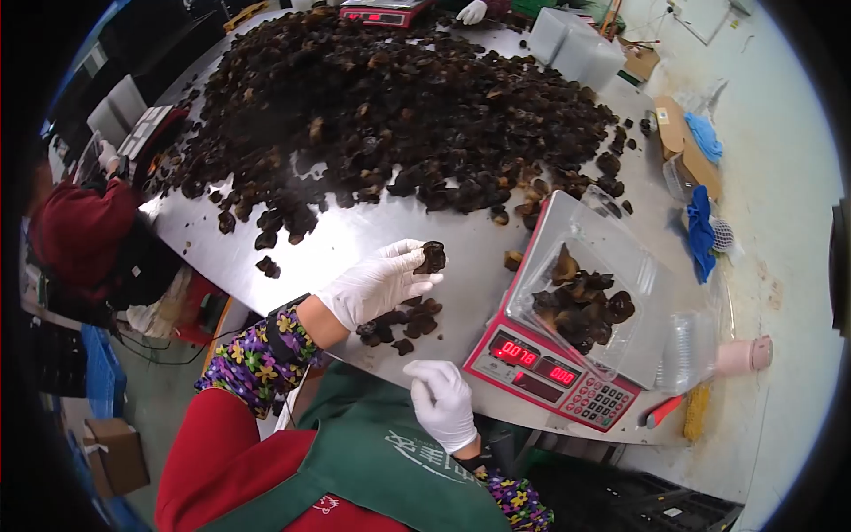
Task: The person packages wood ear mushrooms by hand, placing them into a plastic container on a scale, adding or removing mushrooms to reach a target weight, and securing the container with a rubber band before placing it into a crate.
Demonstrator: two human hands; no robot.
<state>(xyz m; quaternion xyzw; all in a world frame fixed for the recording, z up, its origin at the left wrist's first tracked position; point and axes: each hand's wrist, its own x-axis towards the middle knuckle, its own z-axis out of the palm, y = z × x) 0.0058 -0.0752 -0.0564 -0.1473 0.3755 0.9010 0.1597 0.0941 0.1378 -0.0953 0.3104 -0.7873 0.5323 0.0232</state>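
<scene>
My left hand (pixel 377 288), in a white glove, pinches a dark, curled wood ear mushroom (pixel 432 258) between thumb and fingers above the metal table. Below it lies a small group of loose mushrooms (pixel 403 324). My right hand (pixel 441 406), also gloved, is curled in near my apron at the table's front edge; its palm side is hidden. To its right stands a red weighing scale (pixel 581 403), its lit display reading 0.078. A clear plastic tray (pixel 620 239) rests tilted on the scale with several mushrooms (pixel 581 310) in it.
A large heap of mushrooms (pixel 381 115) covers the table (pixel 479 257). Clear trays (pixel 687 350), a pink roll (pixel 745 355) and a red-handled tool (pixel 663 411) lie right. A person in a red sleeve (pixel 84 226) works at left; another's gloved hand (pixel 472 12) shows at the far side.
</scene>
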